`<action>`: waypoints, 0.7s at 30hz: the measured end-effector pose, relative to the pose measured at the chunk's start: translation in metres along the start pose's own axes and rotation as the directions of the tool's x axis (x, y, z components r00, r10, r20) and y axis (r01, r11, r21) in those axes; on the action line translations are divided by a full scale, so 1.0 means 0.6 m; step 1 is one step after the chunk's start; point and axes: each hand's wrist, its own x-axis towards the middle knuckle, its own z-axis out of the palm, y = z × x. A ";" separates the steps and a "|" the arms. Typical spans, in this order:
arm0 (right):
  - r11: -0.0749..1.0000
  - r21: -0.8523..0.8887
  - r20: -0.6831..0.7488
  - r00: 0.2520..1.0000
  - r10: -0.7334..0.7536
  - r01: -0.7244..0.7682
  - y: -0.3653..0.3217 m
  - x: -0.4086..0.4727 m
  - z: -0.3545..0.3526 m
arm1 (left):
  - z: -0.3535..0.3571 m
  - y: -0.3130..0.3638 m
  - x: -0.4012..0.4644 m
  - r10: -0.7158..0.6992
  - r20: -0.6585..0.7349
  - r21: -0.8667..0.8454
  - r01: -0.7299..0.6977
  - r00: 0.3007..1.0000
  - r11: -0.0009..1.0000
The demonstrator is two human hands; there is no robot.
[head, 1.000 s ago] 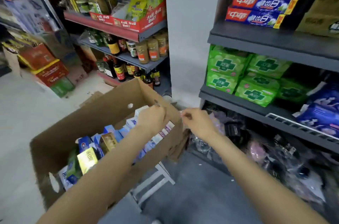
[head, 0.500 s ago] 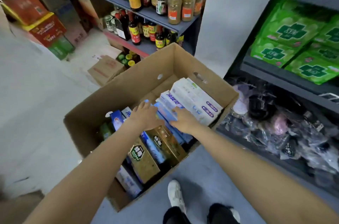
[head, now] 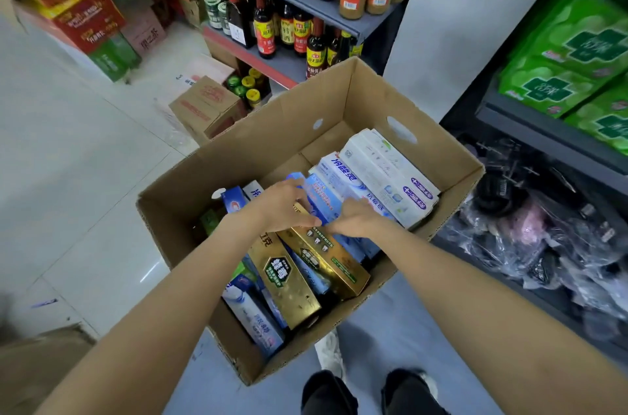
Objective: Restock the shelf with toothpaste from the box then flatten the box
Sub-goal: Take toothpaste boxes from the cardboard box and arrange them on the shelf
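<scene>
An open cardboard box (head: 238, 149) stands in front of me, filled with toothpaste cartons. White cartons (head: 387, 173) lie at its far right, blue ones (head: 323, 197) in the middle, and two gold ones (head: 289, 282) lean toward me. My left hand (head: 282, 207) is inside the box, fingers spread over the far end of a gold carton and touching a blue one. It is unclear whether it grips. My right hand (head: 353, 219) lies flat on the blue cartons, its fingertips pointing at my left thumb.
To the right, a dark shelf holds green packs (head: 571, 50) above plastic-wrapped goods (head: 543, 237). Sauce bottles (head: 289, 30) fill the shelf behind the box. A small carton (head: 207, 105) sits on the floor, with stacked cartons (head: 88, 20) at far left. My feet (head: 373, 391) are below.
My head has tipped down toward the box. Both hands have gone from the box's far rim down onto the toothpaste cartons and drawn closer together.
</scene>
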 end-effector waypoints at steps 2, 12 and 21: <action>1.000 -0.022 -0.010 1.000 0.017 -0.018 -0.001 -0.001 0.002 | 0.002 -0.001 -0.004 0.001 0.001 -0.036 -0.001 1.000 0.999; 0.974 0.222 0.095 0.995 0.035 -0.055 0.016 0.001 -0.003 | 0.011 -0.003 -0.018 -0.051 -0.196 -0.173 0.017 0.979 0.985; 0.979 0.184 0.156 0.986 0.060 -0.088 0.021 -0.004 -0.003 | 0.010 0.022 -0.010 -0.168 -0.106 -0.180 0.147 0.980 0.973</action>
